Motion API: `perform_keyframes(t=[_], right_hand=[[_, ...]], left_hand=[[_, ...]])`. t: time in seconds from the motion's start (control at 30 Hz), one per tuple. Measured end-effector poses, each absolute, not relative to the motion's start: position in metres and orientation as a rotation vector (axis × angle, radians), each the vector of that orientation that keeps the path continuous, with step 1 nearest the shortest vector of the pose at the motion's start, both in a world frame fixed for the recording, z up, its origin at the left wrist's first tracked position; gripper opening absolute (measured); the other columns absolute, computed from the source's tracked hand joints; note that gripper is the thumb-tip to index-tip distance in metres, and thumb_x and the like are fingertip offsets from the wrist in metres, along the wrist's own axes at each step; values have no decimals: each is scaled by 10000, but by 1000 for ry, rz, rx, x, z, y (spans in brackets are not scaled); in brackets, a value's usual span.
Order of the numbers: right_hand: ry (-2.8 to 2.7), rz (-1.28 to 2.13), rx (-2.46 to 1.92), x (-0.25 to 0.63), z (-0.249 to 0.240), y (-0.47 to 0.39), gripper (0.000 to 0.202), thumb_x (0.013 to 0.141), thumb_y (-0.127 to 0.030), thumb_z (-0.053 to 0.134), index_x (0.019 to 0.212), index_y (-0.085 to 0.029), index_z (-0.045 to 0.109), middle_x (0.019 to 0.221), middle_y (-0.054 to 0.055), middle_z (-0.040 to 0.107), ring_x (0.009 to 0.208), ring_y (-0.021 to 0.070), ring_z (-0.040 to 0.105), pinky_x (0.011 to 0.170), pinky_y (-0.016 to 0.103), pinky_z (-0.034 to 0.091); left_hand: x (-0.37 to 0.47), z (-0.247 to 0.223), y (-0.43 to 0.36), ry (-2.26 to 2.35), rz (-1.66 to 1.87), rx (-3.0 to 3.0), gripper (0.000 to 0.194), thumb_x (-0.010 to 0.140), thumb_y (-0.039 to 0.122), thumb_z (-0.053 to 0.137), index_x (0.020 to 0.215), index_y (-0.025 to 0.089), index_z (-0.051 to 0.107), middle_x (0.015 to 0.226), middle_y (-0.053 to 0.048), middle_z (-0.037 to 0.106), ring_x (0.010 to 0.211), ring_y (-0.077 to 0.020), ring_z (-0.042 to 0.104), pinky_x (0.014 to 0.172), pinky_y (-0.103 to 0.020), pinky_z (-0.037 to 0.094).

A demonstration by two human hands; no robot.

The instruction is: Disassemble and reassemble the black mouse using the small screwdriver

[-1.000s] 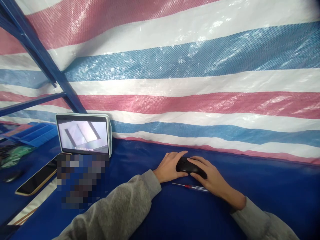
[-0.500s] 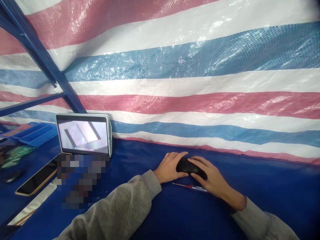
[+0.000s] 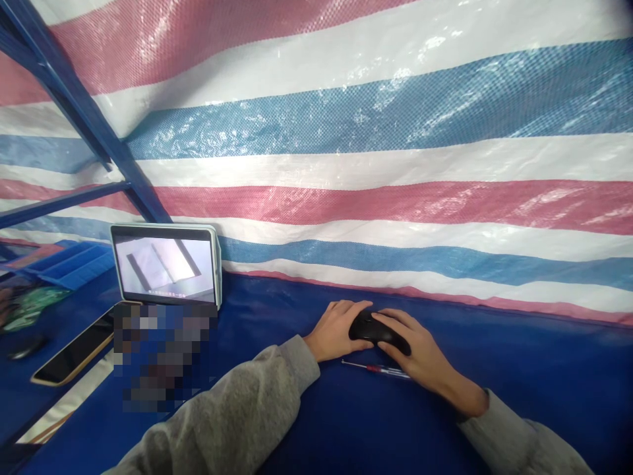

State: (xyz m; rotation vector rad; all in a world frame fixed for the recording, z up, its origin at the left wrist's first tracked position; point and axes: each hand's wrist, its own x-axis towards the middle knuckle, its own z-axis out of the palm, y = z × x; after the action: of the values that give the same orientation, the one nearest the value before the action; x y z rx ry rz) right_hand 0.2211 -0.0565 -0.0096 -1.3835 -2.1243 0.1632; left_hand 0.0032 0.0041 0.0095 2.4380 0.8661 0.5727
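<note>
A black computer mouse point(image 3: 378, 332) lies on the blue table surface, between my two hands. My left hand point(image 3: 337, 331) grips its left end, thumb on the near side and fingers on the far side. Around the right end, my right hand point(image 3: 418, 346) is closed in the same way. Just in front of the mouse is a thin screwdriver point(image 3: 378, 369) with a red and clear handle; its right end reaches close to my right hand. Both forearms are in grey sleeves.
A tablet point(image 3: 165, 265) in a pale case stands at the back left. Before it are a phone point(image 3: 79, 346) and a pixelated patch. Farther left are a blue tray point(image 3: 74, 264), green plastic point(image 3: 37, 307) and a dark object point(image 3: 27, 347). Striped sheeting hangs behind the table.
</note>
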Motion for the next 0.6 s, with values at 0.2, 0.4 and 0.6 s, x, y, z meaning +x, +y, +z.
perform_keyframes(t=[0.2, 0.4, 0.6], right_hand=[[-2175, 168, -1373, 221, -7, -55, 432, 904, -420, 530, 1303, -263, 584, 1282, 98, 594, 1166, 257, 567, 975, 429, 492], [-2198, 194, -1390, 222, -7, -54, 446, 909, -418, 522, 1331, -280, 554, 1317, 89, 575, 1191, 255, 552, 994, 439, 476], [-2180, 218, -1431, 231, -7, -49, 561, 867, -319, 536, 1419, -264, 456, 1357, 110, 550, 1207, 286, 549, 988, 483, 474]], left_hand=[[3, 9, 4, 857, 586, 2454, 774, 760, 426, 765, 1408, 314, 357, 1360, -30, 537, 1250, -262, 487, 1061, -420, 337], [3, 10, 3, 867, 606, 2454, 752, 753, 409, 774, 1387, 291, 388, 1339, -49, 564, 1228, -261, 511, 1049, -431, 349], [4, 9, 2, 997, 705, 2388, 676, 797, 532, 701, 1362, 275, 435, 1209, -43, 657, 1169, -251, 572, 1059, -419, 350]])
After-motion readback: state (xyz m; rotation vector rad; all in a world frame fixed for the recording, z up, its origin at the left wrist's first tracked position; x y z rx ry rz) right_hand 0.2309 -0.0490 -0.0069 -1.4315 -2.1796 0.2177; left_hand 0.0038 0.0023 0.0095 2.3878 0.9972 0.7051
